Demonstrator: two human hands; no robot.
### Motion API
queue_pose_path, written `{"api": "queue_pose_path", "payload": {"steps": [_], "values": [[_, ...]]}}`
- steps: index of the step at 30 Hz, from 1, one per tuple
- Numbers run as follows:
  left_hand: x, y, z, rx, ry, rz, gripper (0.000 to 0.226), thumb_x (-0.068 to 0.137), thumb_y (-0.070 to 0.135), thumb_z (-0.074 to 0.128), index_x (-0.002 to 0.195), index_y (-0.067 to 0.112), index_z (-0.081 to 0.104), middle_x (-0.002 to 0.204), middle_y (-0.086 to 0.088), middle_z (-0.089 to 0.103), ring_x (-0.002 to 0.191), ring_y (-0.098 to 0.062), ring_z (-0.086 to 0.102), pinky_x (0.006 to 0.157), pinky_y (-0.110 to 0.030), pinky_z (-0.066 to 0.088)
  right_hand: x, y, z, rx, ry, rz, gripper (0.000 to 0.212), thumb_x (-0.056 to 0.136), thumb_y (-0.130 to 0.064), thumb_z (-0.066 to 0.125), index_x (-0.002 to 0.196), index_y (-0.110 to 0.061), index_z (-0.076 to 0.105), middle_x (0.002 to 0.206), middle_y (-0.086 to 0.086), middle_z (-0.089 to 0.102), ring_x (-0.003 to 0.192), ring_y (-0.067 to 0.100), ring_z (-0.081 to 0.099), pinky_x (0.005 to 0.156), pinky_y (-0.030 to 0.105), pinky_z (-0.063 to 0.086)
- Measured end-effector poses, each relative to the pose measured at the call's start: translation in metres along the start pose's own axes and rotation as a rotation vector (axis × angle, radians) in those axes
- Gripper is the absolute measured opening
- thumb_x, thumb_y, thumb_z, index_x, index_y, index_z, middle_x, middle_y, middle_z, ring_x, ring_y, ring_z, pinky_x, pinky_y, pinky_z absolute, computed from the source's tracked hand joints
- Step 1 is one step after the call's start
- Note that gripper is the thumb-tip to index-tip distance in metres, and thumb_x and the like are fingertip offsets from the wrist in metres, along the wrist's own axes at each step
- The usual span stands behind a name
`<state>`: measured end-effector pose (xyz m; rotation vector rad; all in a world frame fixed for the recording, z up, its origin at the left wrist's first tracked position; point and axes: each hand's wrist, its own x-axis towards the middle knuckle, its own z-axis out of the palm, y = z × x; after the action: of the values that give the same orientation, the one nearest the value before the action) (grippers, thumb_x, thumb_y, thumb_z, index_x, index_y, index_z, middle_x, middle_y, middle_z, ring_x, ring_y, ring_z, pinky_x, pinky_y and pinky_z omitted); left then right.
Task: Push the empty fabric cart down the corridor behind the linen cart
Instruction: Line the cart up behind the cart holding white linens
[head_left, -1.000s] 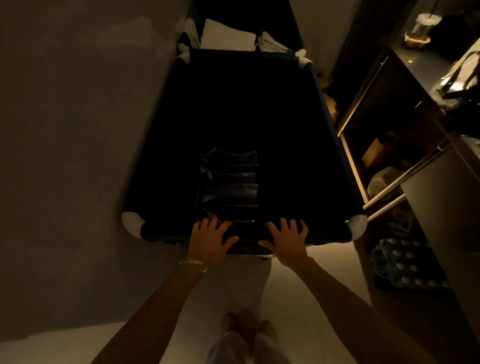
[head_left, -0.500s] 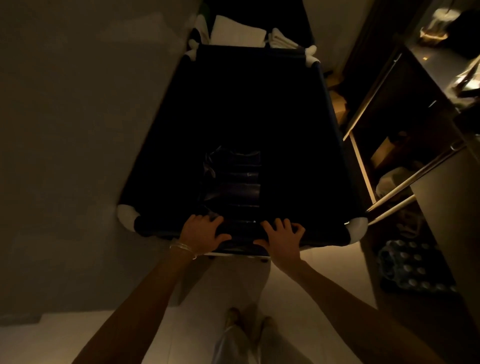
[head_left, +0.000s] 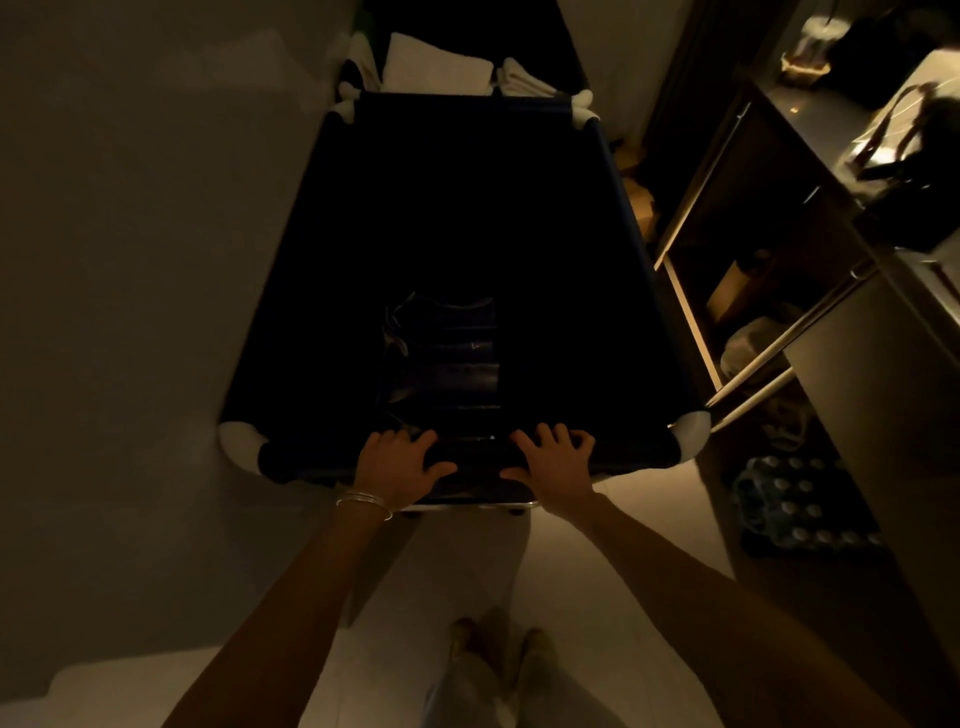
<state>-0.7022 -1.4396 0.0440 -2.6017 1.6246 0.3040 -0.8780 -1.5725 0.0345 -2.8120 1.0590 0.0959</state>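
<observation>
Dark fabric cart (head_left: 322, 249), boxy with pale rounded corner caps, sits dead ahead in the dim corridor. Left hand (head_left: 399, 466) and right hand (head_left: 557, 463) both curl over its padded near rim (thin bangles on the left wrist). Folded white linens on the linen cart (head_left: 439, 70) just beyond.

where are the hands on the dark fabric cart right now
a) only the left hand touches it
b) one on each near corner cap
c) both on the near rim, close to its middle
c: the left hand and right hand both rest on the fabric cart's near rim, either side of its middle.
</observation>
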Motion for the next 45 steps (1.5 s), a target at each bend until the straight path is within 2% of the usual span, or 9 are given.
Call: {"api": "queue_pose_path", "payload": {"steps": [3,7,11,14,17,22,32,41,45], "values": [[0.004,-0.001,-0.001,0.004,-0.031,-0.017,0.081,0.076,0.077,0.016,0.135,0.026,0.041,0.121,-0.015,0.059,0.112,-0.03,0.051,0.096,-0.036,0.032,0.008,0.001,-0.004,-0.045,-0.059,0.005,0.057,0.084,-0.057,0.05,0.13,-0.025,0.042,0.13,0.014,0.047,0.122,0.034,0.036,0.099,0.05,0.023],[0.002,-0.001,0.002,-0.017,-0.026,-0.036,0.086,0.072,0.079,0.011,0.134,0.027,0.042,0.125,-0.013,0.057,0.115,-0.031,0.048,0.096,-0.038,0.032,0.007,0.001,-0.001,-0.071,-0.048,-0.005,0.059,0.085,-0.06,0.045,0.132,-0.026,0.038,0.134,0.012,0.043,0.124,0.032,0.033,0.101,0.048,0.021],[0.001,0.001,0.004,-0.003,-0.035,-0.059,0.063,0.087,0.067,0.031,0.135,0.029,0.041,0.132,-0.012,0.05,0.12,-0.031,0.043,0.099,-0.041,0.029,0.007,0.004,-0.001,-0.041,-0.043,-0.003,0.059,0.085,-0.059,0.046,0.133,-0.025,0.039,0.133,0.012,0.043,0.124,0.032,0.032,0.101,0.047,0.02],[-0.005,0.006,0.004,-0.055,0.049,-0.08,0.072,0.082,0.071,0.024,0.13,0.023,0.049,0.125,-0.019,0.055,0.115,-0.037,0.047,0.1,-0.048,0.03,0.005,0.011,-0.005,0.034,-0.042,-0.064,0.057,0.088,-0.054,0.046,0.135,-0.025,0.037,0.134,0.012,0.041,0.125,0.03,0.03,0.103,0.046,0.017],[-0.011,0.016,0.004,-0.051,0.051,-0.135,0.061,0.087,0.062,0.038,0.134,0.022,0.045,0.127,-0.018,0.052,0.119,-0.036,0.043,0.108,-0.052,0.018,0.002,0.028,-0.017,0.077,-0.04,-0.118,0.057,0.089,-0.051,0.048,0.138,-0.025,0.034,0.138,0.012,0.038,0.128,0.03,0.028,0.104,0.045,0.016],[-0.013,0.042,0.009,-0.145,0.151,-0.187,0.05,0.083,0.045,0.058,0.12,0.013,0.059,0.108,-0.026,0.062,0.107,-0.044,0.053,0.102,-0.065,0.025,-0.006,0.073,-0.043,0.094,-0.022,-0.16,0.056,0.089,-0.046,0.051,0.138,-0.024,0.034,0.14,0.011,0.037,0.129,0.03,0.027,0.106,0.047,0.015],[0.001,0.154,0.009,-0.205,0.185,-0.198,0.053,0.085,0.036,0.063,0.13,0.011,0.05,0.127,-0.026,0.052,0.123,-0.044,0.039,0.108,-0.061,0.017,-0.044,0.177,-0.053,0.05,-0.115,-0.22,0.055,0.091,-0.039,0.051,0.138,-0.018,0.035,0.14,0.013,0.039,0.127,0.034,0.032,0.103,0.052,0.025],[-0.002,0.163,0.002,-0.089,0.09,-0.121,0.063,0.09,0.048,0.049,0.143,0.023,0.028,0.145,-0.014,0.035,0.136,-0.035,0.023,0.111,-0.052,0.012,-0.028,0.166,-0.05,0.053,-0.099,-0.311,0.053,0.091,-0.041,0.051,0.137,-0.018,0.038,0.136,0.013,0.044,0.122,0.034,0.037,0.1,0.045,0.028],[0.0,0.152,0.008,-0.017,0.013,-0.048,0.075,0.088,0.056,0.044,0.147,0.026,0.008,0.153,-0.013,0.02,0.14,-0.035,0.012,0.113,-0.052,0.004,-0.026,0.156,-0.028,-0.023,-0.154,-0.292,0.075,0.082,-0.065,0.014,0.143,-0.023,0.025,0.139,0.011,0.042,0.124,0.033,0.037,0.104,0.044,0.024]]}}
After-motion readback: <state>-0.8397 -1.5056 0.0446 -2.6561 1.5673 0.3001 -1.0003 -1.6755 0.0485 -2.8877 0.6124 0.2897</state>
